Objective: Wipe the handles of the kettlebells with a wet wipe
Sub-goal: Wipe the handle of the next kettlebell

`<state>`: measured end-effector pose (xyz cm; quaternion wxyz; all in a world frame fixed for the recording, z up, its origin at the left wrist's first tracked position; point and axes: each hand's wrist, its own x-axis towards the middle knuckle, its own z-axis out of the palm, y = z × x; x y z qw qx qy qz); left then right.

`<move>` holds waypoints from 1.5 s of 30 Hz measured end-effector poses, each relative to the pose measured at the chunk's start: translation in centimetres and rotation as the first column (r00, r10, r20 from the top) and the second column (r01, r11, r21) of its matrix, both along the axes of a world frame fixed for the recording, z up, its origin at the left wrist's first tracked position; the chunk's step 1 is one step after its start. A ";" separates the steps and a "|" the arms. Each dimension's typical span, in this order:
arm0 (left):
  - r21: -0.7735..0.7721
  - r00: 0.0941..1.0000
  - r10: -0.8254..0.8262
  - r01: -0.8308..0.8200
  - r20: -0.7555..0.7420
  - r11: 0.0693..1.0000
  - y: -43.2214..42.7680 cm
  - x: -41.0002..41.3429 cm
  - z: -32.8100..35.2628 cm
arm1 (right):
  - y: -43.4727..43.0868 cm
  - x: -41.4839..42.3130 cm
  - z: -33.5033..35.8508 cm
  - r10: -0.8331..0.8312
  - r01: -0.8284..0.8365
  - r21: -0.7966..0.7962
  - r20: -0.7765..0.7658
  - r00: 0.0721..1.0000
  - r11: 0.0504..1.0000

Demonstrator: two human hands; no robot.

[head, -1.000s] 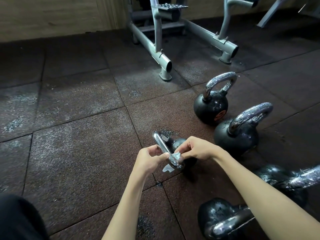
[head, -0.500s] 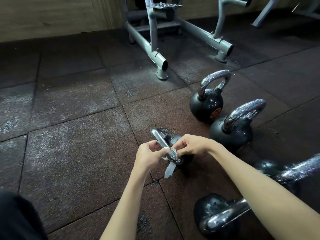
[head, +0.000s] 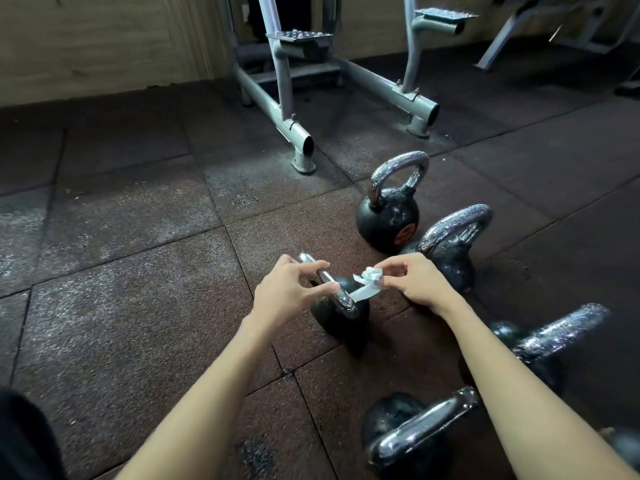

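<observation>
Glossy chrome handle (head: 330, 287), matt black kettlebell (head: 341, 318) — rough speckled rubber floor (head: 121, 306)

Floor (head: 121, 306) to L lies open — kettlebells (head: 384, 220) crowd R side, machine frame (head: 277, 109) stands ahead.

A single head-worn wide-angle view — it looks forward and down, close over the rubber floor (head: 121, 306) — gym machine (head: 294, 131) upper centre.

Dark rubber floor tiles (head: 114, 306), grey machine frame (head: 273, 105), wooden wall (head: 97, 43) behind
</observation>
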<state>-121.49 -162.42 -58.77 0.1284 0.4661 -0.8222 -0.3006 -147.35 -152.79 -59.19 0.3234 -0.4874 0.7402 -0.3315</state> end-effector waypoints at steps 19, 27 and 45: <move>-0.502 0.664 -0.135 0.667 0.735 0.551 -1.5 -6.7 3.6 | 3.4 -1.3 5.1 -0.277 0.279 -0.130 0.041 0.960 0.951; -0.492 0.794 0.136 0.223 0.592 0.841 -0.5 -6.4 3.7 | 2.9 -0.8 5.2 -0.287 0.288 -0.116 0.032 0.958 0.951; -0.320 0.934 0.003 0.119 0.356 0.940 -2.7 -1.5 1.8 | 3.2 -0.7 4.9 -0.321 0.325 -0.080 0.059 0.945 0.942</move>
